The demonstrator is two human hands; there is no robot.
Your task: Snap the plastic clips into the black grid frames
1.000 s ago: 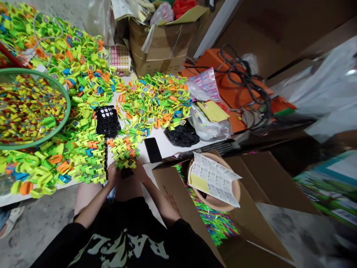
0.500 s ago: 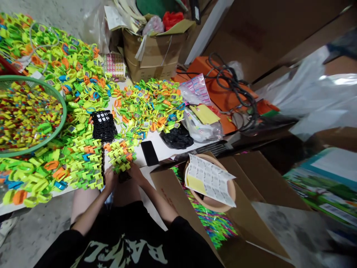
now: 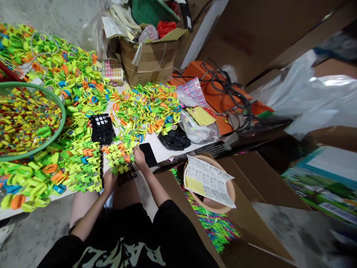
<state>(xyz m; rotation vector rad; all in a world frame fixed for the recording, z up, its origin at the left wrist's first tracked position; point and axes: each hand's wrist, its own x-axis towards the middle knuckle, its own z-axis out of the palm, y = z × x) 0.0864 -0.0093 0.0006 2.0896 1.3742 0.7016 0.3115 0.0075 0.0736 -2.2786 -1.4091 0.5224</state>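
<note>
A person in a black printed T-shirt (image 3: 122, 245) sits at the near edge of a white worktable (image 3: 164, 147), seen from above. The left hand (image 3: 109, 181) curls around the near corner of a black plastic grid tray (image 3: 126, 176) that juts over the table edge, apparently steadying it from below. The right hand (image 3: 139, 157) rests on the tray's right side, fingers bent against a block of yellow, green and orange plastic toy pieces (image 3: 119, 156) stacked on it in neat rows, as if to keep the rows square. Whether the fingers pinch a single piece cannot be told.

Touching the right hand's far side lies a black smartphone (image 3: 148, 153), face down. Left of the tray sits a larger block of ordered pieces (image 3: 83, 165), probably kept close as finished work. Just beyond is a second black grid tray (image 3: 102, 128), holding nothing.

Further left, a round green mesh basket (image 3: 59, 128) is full of loose small parts. Across the middle and far table spread heaps of loose bright toy pieces (image 3: 145, 108). Right of them lie clear plastic bags with a yellow card (image 3: 199, 123).

On the floor to the right, an open cardboard carton (image 3: 267, 178) holds a tan round bowl covered by a printed paper sheet (image 3: 209, 180). At the far edge stands a cardboard box stuffed with papers and bags (image 3: 149, 59), beside an orange board with coiled black cable (image 3: 231, 89).
</note>
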